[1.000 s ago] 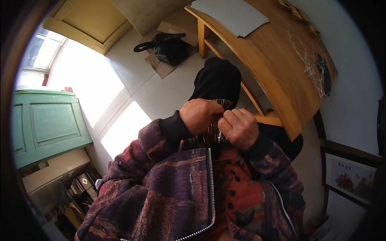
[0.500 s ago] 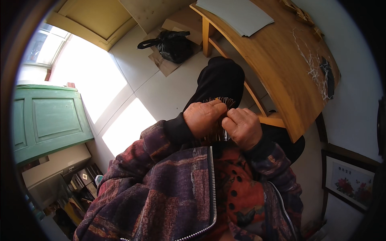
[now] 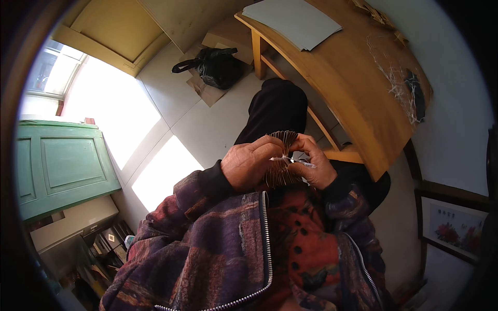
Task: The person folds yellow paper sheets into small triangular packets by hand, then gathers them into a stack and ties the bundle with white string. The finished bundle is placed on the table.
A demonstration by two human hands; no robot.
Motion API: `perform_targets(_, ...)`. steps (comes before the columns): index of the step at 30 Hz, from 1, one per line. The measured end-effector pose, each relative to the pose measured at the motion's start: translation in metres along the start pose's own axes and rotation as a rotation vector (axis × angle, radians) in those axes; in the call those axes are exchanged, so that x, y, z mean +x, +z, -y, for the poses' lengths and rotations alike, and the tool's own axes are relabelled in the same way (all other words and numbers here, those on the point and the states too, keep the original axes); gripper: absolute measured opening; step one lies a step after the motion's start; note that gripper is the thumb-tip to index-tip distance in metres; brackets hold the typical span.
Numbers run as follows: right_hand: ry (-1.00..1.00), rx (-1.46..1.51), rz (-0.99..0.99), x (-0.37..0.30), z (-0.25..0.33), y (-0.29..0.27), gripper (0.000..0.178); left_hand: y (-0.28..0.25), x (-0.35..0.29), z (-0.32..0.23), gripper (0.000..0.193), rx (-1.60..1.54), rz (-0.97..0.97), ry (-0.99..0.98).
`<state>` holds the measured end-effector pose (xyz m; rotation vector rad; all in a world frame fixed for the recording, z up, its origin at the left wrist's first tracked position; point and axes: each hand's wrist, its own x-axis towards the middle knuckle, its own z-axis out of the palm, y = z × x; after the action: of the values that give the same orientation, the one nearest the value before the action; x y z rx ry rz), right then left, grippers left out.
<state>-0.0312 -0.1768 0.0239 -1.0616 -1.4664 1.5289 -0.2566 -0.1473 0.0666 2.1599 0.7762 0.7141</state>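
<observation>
Over my lap I have a bundle of thin, gold-brown folded strips (image 3: 282, 176), fanned out at both ends and narrow at the waist. A white string (image 3: 306, 163) crosses that waist. My left hand (image 3: 248, 161) is closed on the bundle's left side, fingers and thumb pinching near the middle. On the other side, my right hand (image 3: 317, 165) pinches the string between thumb and fingers, close against the strips. The fingertips partly cover the waist, so I cannot make out how the string is wound.
A wooden table (image 3: 358, 85) stands ahead to the right, bearing white sheets (image 3: 290, 22), tangled white strings (image 3: 397, 88) and a dark strip (image 3: 415, 96). A black plastic bag (image 3: 219, 67) rests on cardboard on the floor. A green cabinet (image 3: 70, 163) stands at the left.
My right hand has turned from a closed fist into a more spread pinch, showing the white string. The bundle is more plainly seen, and both hands sit slightly lower in the view.
</observation>
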Motion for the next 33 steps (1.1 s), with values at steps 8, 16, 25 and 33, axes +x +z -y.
perform_targets(8, 0.251, 0.588, -0.113, -0.016, -0.029, 0.014, 0.035, 0.013, -0.045, 0.027, 0.041, -0.589, 0.021, -0.645)
perform_targets(16, 0.161, 0.687, 0.109, 0.067, 0.063, 0.011, 0.034, -0.018, -0.002, 0.016, 0.062, -1.101, -0.206, -0.282)
perform_targets(25, 0.088, 0.149, -0.24, 0.034, 0.029, -0.053, 0.036, -0.025, 0.028, 0.046, 0.059, -1.441, -0.209, -0.357)
perform_targets(33, 0.067, -0.198, -0.915, -0.039, -0.035, -0.161, 0.023, 0.0, 0.212, 0.116, 0.036, -1.266, -0.019, -0.605)
